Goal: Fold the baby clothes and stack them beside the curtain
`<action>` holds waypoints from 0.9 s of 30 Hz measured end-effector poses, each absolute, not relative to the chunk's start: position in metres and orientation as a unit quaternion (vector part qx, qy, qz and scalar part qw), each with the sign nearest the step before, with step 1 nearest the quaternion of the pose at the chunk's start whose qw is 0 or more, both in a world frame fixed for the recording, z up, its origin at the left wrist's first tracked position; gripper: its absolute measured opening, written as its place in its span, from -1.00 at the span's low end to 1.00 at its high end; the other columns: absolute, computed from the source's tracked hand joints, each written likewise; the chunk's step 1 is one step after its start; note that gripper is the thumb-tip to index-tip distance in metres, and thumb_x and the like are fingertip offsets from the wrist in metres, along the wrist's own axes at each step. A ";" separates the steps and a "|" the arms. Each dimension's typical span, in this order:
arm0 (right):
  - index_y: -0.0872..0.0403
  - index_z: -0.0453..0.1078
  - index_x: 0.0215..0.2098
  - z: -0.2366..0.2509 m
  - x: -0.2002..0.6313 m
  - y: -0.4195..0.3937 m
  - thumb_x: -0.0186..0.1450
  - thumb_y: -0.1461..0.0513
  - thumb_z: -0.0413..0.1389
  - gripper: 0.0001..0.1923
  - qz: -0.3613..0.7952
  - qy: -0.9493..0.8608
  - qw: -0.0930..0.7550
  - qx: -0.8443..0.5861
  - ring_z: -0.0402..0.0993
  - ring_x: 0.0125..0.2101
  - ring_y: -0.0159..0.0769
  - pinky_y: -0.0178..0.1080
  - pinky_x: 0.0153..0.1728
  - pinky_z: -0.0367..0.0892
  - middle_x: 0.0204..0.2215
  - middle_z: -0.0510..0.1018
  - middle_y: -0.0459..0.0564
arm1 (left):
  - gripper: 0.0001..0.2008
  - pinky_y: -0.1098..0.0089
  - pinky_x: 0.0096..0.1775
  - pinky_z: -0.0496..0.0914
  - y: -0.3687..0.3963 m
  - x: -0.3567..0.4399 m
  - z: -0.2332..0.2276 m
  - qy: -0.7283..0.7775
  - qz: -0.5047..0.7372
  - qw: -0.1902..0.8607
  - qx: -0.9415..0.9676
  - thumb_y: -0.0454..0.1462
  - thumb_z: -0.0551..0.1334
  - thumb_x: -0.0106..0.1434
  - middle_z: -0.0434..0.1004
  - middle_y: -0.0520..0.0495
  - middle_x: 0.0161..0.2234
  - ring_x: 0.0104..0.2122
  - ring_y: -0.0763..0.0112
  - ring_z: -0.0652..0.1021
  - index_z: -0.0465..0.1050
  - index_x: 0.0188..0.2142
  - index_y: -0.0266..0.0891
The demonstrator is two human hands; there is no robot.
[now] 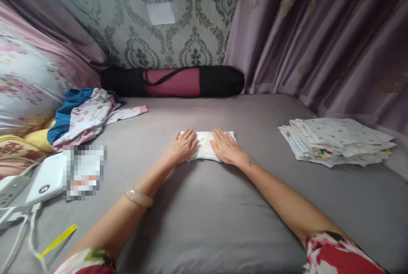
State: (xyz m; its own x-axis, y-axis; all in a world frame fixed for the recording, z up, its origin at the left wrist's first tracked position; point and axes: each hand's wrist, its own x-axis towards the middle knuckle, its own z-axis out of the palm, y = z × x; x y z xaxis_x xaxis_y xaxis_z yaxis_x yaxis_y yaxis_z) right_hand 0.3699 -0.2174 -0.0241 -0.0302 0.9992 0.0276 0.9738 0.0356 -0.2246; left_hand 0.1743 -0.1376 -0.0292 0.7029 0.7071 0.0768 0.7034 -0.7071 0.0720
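Note:
A small folded white cloth (205,145) with pale blue edging lies flat on the grey bed sheet (207,206), in the middle of the head view. My left hand (184,145) rests palm down over its left end, fingers stretched out. Across from it, my right hand (225,146) lies flat on the right end, fingers also extended. Between the two hands the cloth's middle part shows; both its ends are partly covered.
Right: a stack of folded printed cloths (338,140). Left: rumpled clothes (92,114), a white power bank (49,178), a power strip (12,189), cables and a yellow strip (59,241). A black and maroon roll bag (174,81) lies along the patterned wall.

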 end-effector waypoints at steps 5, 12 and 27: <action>0.36 -0.02 0.34 -0.033 0.388 -0.224 0.41 0.09 -0.33 -0.33 0.053 -0.688 0.076 -0.720 -0.16 0.34 -0.11 -0.04 0.31 -0.25 0.35 0.00 0.21 | -0.41 0.06 0.29 -0.10 -0.131 0.158 -0.038 0.428 0.034 0.053 0.902 -0.07 -0.22 0.43 0.02 -0.20 0.34 0.34 0.17 0.00 0.07 0.31 -0.33; 0.36 -0.02 0.34 -0.042 0.392 -0.223 0.41 0.09 -0.31 -0.33 0.072 -0.688 0.076 -0.719 -0.16 0.35 -0.10 -0.04 0.32 -0.27 0.35 0.00 0.23 | -0.36 0.03 0.29 -0.11 -0.125 0.155 -0.051 0.429 0.041 0.104 0.896 -0.01 -0.23 0.40 -0.05 -0.19 0.36 0.36 0.15 -0.07 0.02 0.33 -0.31; 0.17 0.48 -0.27 -0.010 0.442 -0.243 0.33 0.27 0.04 -0.81 0.282 -0.415 0.291 -0.815 0.50 -0.53 -0.41 -0.42 -0.52 0.34 -0.41 0.60 0.04 | -0.50 0.37 -0.28 0.34 -0.117 0.124 -0.010 0.556 0.089 0.225 0.795 0.02 0.13 0.13 0.56 -0.18 -0.28 -0.30 0.21 0.52 0.47 -0.13 -0.33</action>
State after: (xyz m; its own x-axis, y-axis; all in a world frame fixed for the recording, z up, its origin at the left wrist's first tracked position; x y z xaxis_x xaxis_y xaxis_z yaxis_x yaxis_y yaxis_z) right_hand 0.4422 -0.2426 -0.0098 0.4968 0.8398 -0.2188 0.5116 -0.4871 -0.7078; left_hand 0.1236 -0.1166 -0.0099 0.3654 0.9244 -0.1094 0.8445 -0.2797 0.4567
